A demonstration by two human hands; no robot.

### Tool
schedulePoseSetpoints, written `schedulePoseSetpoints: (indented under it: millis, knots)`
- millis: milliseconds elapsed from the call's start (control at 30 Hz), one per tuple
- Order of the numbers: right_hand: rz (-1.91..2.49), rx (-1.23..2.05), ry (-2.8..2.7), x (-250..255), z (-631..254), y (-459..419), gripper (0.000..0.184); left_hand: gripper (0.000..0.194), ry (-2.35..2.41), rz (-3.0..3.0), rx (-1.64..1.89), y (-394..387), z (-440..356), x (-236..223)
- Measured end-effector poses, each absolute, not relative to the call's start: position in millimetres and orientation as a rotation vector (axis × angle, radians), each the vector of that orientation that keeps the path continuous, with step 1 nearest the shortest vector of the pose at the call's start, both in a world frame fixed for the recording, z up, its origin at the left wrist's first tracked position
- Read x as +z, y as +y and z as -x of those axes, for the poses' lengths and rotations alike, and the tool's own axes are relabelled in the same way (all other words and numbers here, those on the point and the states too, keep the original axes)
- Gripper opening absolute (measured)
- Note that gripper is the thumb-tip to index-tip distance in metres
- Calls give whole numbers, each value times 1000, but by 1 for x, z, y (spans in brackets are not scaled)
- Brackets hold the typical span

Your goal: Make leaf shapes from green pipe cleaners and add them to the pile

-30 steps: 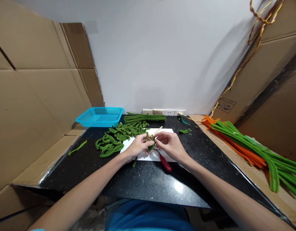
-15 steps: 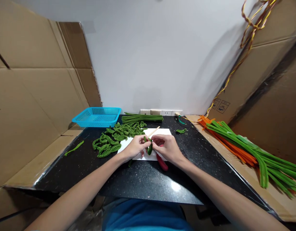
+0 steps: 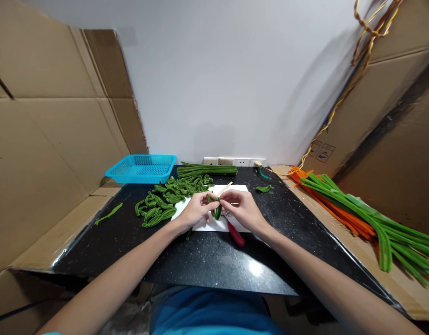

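A bent green pipe cleaner [image 3: 217, 212] hangs in a narrow loop between my two hands. My left hand [image 3: 197, 209] pinches it from the left, and my right hand [image 3: 244, 210] pinches its upper end from the right. Beneath them lies a white sheet of paper [image 3: 207, 227]. A tool with a red handle [image 3: 236, 234] rests below my right hand, its metal end partly hidden by the fingers. Behind the hands, a thin wooden stick [image 3: 224, 188] slants across the paper. To the left spreads a pile of bent green pipe cleaner shapes [image 3: 179, 190].
A blue plastic basket [image 3: 141, 177] stands at the back left. Straight green pipe cleaners [image 3: 207, 171] lie in a bundle along the wall. More green stems [image 3: 361, 214] and orange ones [image 3: 343, 221] are on cardboard at the right. A single green piece [image 3: 263, 189] lies right of the paper.
My right hand's fingers have shifted slightly on the pipe cleaner, and the loop looks narrower. More of the red-handled tool shows below that hand. The view has moved a little.
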State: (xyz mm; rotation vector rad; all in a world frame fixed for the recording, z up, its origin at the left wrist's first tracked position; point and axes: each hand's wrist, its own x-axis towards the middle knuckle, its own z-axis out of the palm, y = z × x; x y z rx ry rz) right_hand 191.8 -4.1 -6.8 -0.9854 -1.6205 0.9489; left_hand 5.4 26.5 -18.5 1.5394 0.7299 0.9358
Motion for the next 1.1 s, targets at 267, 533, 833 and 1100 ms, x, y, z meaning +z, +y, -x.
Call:
schedulePoseSetpoints:
  millis: [267, 533, 833, 1100]
  knots:
    - [982, 873, -1635, -10, -194, -3, 22, 36, 744, -1556, 919, 28, -4, -20]
    - [934, 940, -1576, -12, -192, -4, 24, 32, 776, -1576, 910, 28, -2, -18]
    - [929, 720, -1732, -11, -192, -7, 17, 33, 776, -1592, 890, 28, -1, -20]
    - [973, 822, -1694, -7, -191, -7, 21, 42, 764, -1547, 939, 29, -3, -23]
